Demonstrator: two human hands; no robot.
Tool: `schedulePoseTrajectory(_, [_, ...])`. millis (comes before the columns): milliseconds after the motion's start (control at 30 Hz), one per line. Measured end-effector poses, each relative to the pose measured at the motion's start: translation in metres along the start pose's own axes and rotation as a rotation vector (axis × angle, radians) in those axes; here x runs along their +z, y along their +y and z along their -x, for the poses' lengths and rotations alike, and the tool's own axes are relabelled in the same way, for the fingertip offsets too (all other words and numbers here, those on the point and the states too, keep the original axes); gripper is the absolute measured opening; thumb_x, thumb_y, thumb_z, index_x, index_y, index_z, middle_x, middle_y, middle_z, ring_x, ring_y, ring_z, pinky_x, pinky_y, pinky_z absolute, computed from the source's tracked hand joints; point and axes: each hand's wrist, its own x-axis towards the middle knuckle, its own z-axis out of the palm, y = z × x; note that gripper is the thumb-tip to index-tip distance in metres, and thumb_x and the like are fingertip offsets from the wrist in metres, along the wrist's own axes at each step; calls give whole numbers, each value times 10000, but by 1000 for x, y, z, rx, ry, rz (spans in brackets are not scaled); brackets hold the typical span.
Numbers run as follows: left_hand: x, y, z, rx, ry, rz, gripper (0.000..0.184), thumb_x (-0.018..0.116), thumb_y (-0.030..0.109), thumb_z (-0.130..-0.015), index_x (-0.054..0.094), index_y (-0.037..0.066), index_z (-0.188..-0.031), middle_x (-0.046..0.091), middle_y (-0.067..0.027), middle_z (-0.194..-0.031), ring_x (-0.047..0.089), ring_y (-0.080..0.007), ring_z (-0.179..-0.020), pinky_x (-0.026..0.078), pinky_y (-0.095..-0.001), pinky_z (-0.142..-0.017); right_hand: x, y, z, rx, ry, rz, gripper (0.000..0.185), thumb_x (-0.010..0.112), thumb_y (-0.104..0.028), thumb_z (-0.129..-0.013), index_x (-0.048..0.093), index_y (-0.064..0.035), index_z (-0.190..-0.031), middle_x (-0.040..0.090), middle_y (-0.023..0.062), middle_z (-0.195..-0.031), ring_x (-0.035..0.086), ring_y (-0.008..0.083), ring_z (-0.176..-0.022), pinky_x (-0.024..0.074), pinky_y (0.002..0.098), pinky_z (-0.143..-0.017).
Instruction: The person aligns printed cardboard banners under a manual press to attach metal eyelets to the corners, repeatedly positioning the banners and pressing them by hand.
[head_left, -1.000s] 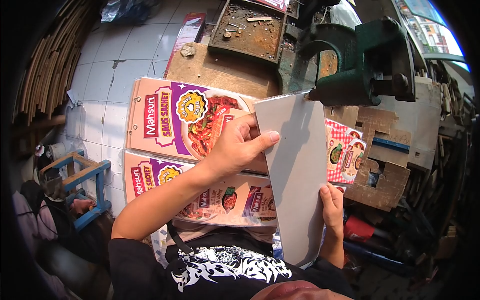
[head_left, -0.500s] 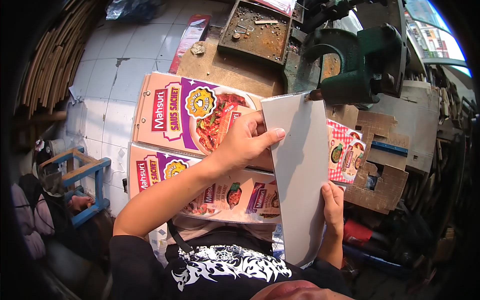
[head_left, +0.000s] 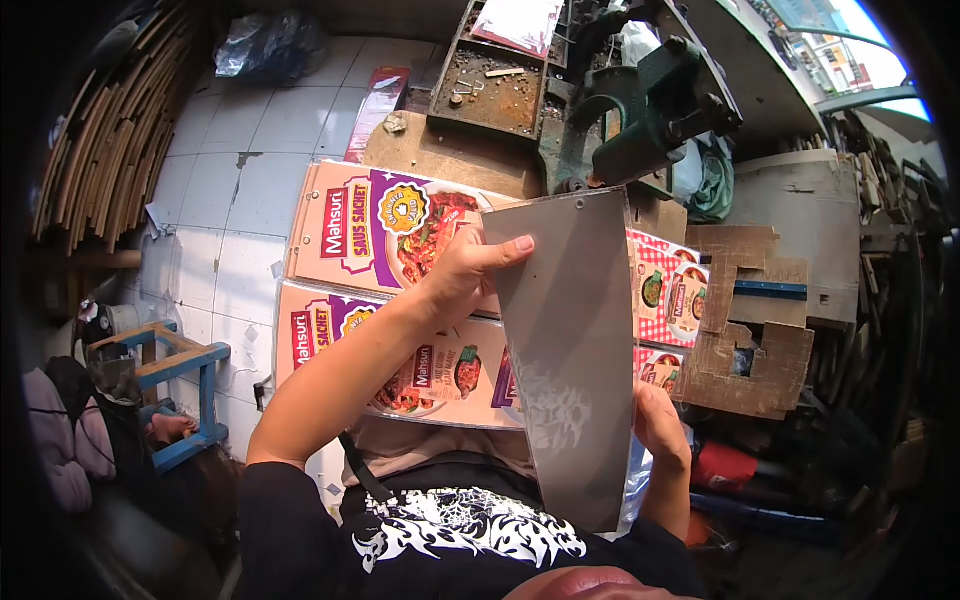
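A long grey sheet (head_left: 565,350) is held up, its plain side showing, with a small metal eyelet near its top corner. Thumb on its face, my left hand (head_left: 470,265) grips the sheet's left edge; the fingers behind it are partly hidden. At the lower right edge my right hand (head_left: 660,422) holds it too. Two stacks of printed "Mahsuri Saus Sachet" sheets lie beneath, an upper one (head_left: 340,275) with eyelets at its left end and a lower one (head_left: 435,375). The green press (head_left: 645,105) stands just beyond the sheet's top.
A grimy metal tray (head_left: 490,90) with small parts sits left of the press. Cut cardboard (head_left: 760,370) lies at the right. A blue stool (head_left: 180,360) stands at left, below wooden strips (head_left: 120,140). Another person's foot (head_left: 172,427) shows by the stool.
The grey sheet has come away from the press and shifted left with both hands. An eyelet now shows near its top corner, and its face has turned darker.
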Motion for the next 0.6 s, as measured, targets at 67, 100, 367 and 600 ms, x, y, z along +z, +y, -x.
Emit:
schedulePoseTrajectory(67, [3, 2, 7, -40, 36, 210, 310, 594, 173, -914, 581, -56, -1123, 668, -143, -1020, 667, -208, -942, 542, -344, -855, 11, -18, 1, 4, 11, -348, 314, 456, -150, -961, 562, 74, -1155, 614, 74, -967, 569, 118, -819, 465, 261, -759])
schedulePoseTrajectory(100, [3, 5, 11, -81, 11, 306, 295, 539, 128, -921, 577, -74, -1133, 657, -174, -1072, 652, -242, -1003, 523, -381, -912, -1, -7, 0, -28, 17, -354, 320, 439, -56, -914, 537, 90, -1181, 613, 117, -1048, 597, 154, -886, 489, 303, -808])
schedulePoseTrajectory(367, [-18, -4, 12, 7, -145, 424, 387, 538, 162, -891, 532, -37, -1223, 644, -140, -1138, 613, -232, -1089, 469, -340, -977, 4, -47, -55, -102, 46, -430, 315, 445, -27, -970, 450, 77, -1268, 563, 251, -1210, 654, 253, -995, 569, 332, -858])
schedulePoseTrajectory(600, [-3, 0, 15, 58, -25, 418, 379, 570, 154, -878, 545, -32, -1207, 658, -146, -1092, 632, -249, -1051, 483, -375, -967, -29, -70, -137, -61, -86, -388, 263, 547, -265, -973, 567, -20, -1067, 659, 94, -802, 640, 119, -630, 540, 228, -553])
